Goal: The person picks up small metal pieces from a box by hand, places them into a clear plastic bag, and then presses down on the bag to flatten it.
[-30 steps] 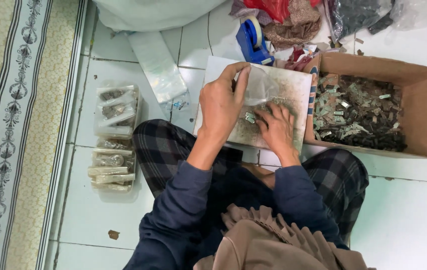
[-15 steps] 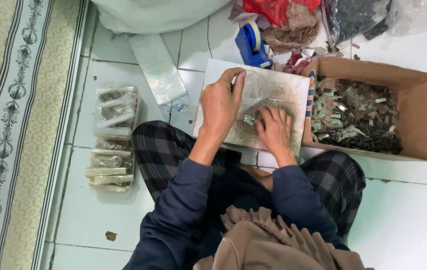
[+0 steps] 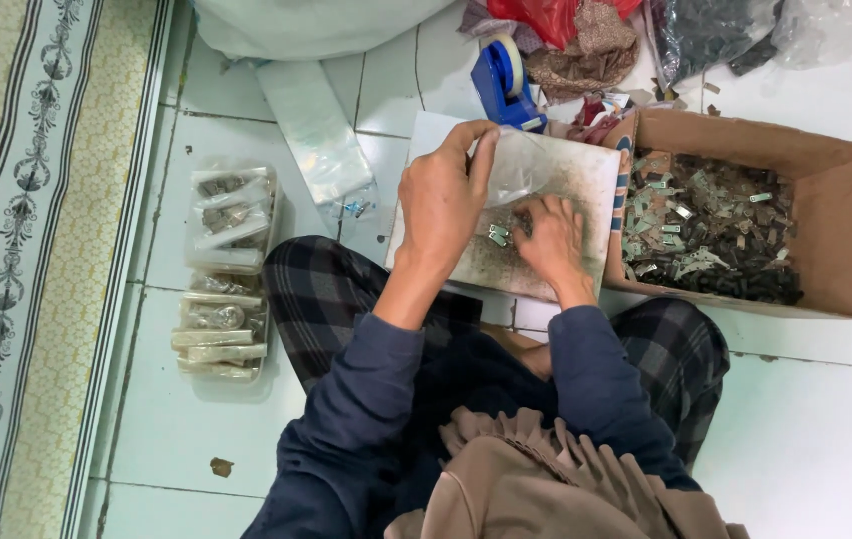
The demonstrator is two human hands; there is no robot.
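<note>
1. White tiled floor [image 3: 805, 429] under everything, with a patterned carpet [image 3: 16, 250] along the left edge.
2. Open cardboard box [image 3: 845, 200] at the right, lying on the floor, half filled with small metal clips and dark pieces mixed together.
3. White board [image 3: 585, 170] resting over the lap in dark checked trousers, just beside the box wall, surface dusty and stained.
4. Stack of filled clear packets [image 3: 221, 269] on the floor at the left, well apart from the board, arranged in two groups.
5. Flat empty plastic sleeve [image 3: 311, 130] above the packets, lying slanted on the tiles.
6. Blue tape dispenser [image 3: 501, 85] standing just behind the board's top edge.
7. Left hand [image 3: 441, 205] above the board, thumb and forefinger pinched closed on the upper edge of a clear plastic bag [image 3: 526, 165], keeping it lifted a little.
8. Right hand [image 3: 551, 240] pressed low on the board beside the bag, fingers curled down over the pieces; impossible to tell whether closed on anything.
9. Few small metal clips [image 3: 498, 236] on the board, between the two hands, just beside the right fingertips.
</note>
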